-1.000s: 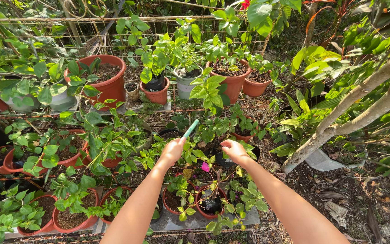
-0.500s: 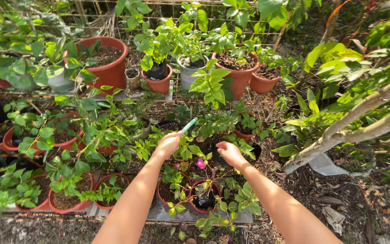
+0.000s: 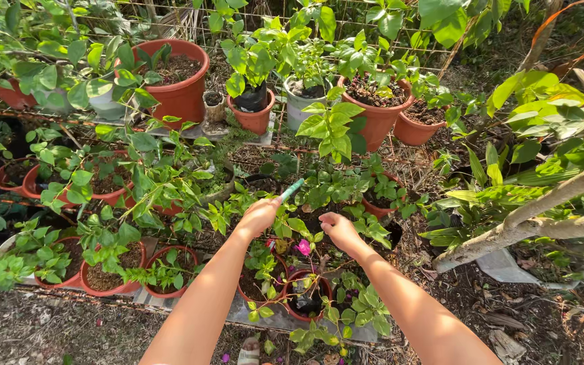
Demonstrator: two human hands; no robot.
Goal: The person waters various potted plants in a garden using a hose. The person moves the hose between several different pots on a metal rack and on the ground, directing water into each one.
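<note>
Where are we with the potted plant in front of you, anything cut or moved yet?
Done: no cut pieces or shifted pots that I can make out. In hand: the left hand grips a green-handled tool, working end hidden, over the dark pot; the right hand reaches into its leaves by the pink flower. Left: the terracotta pots alongside stand untouched.

Two bare, sleeveless arms (image 3: 204, 297)

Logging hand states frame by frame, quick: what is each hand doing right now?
Left hand: closed around a green-handled tool.
Right hand: down among the leaves by the pink flower; whether it grips anything cannot be told.
</note>
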